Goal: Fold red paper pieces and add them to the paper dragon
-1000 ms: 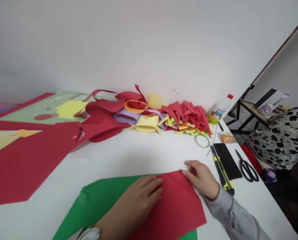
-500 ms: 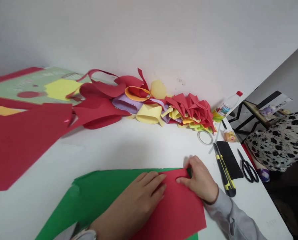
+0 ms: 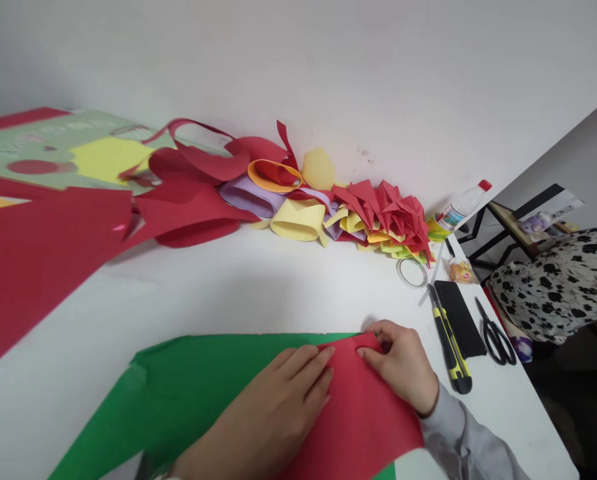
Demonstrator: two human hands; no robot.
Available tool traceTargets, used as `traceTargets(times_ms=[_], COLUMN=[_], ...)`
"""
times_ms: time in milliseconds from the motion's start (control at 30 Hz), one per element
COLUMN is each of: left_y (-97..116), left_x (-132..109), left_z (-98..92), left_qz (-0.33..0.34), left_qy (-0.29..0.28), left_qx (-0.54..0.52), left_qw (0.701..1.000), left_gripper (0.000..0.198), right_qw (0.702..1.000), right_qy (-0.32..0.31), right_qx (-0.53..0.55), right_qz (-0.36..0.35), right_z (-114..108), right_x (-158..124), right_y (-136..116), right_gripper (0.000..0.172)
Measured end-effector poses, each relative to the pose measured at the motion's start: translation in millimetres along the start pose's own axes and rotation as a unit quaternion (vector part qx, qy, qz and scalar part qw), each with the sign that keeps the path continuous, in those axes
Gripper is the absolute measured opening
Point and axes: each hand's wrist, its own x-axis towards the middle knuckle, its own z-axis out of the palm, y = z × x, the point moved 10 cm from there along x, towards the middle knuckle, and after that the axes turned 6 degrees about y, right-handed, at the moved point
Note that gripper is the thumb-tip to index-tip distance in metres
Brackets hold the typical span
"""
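A red paper sheet (image 3: 361,407) lies over a larger green sheet (image 3: 193,380) at the table's near side. My left hand (image 3: 283,400) rests flat across the red sheet's left part, fingers extended toward its top edge. At the sheet's upper right corner, my right hand (image 3: 403,363) pinches the paper between thumb and fingers, and the paper there bends up slightly. The red sheet's lower part runs out of view beneath my left wrist.
Right of my hands lie a yellow-black cutter (image 3: 451,343), a black flat object (image 3: 461,319) and scissors (image 3: 495,333). Behind are a tape roll (image 3: 411,273), a bottle (image 3: 461,208) and folded paper shapes (image 3: 388,217). Large red paper (image 3: 43,253) lies left; a person in patterned clothing (image 3: 558,283) is at right.
My right hand has shifted slightly right and down with the red sheet's corner, and the sheet's right side bows more. My left hand stays on the paper. The view has moved slightly.
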Motion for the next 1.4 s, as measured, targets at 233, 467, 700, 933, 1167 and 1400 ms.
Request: traceTargets(times_ms=[233,467,700,933,1167,1400], left_y=[-1.1,0.1,2.2,2.2,-1.0,-2.2], left_x=[-3.7,-8.8,-6.6,-7.7,-8.1,-4.6], left_z=[2.3,6.0,4.9,4.6,12.9,13.3], left_qz=[0.0,0.015,0.021,0.021,0.037,0.027], left_qy=[-0.019,0.007,-0.006,0.003,-0.06,-0.084], left_qx=[-0.027,0.014,0.02,0.029,0.013,-0.008], left_qw=[0.999,1.0,1.0,0.999,0.997,0.996], left_gripper=[0.035,0.038,0.036,0.039,0.047,0.046], right_qw=[0.971,0.814,0.791,0.797,0.821,0.862], right_qy=[0.06,0.103,0.078,0.068,0.024,0.017], right_qx=[-0.058,-0.183,-0.204,-0.207,-0.212,-0.139], right_qz=[-0.223,-0.542,-0.571,-0.564,-0.53,-0.487], right_z=[-8.1,7.3,14.3,15.3,18.2,3.8], right_x=[-19.7,-82.6,-88.7,-91.8,-89.8,-81.3], right_y=[-41.9,-88.4,-87.0,-87.2,-78.8,-60.5], right_gripper=[0.007,0.026,0.025,0.027,0.028,0.033])
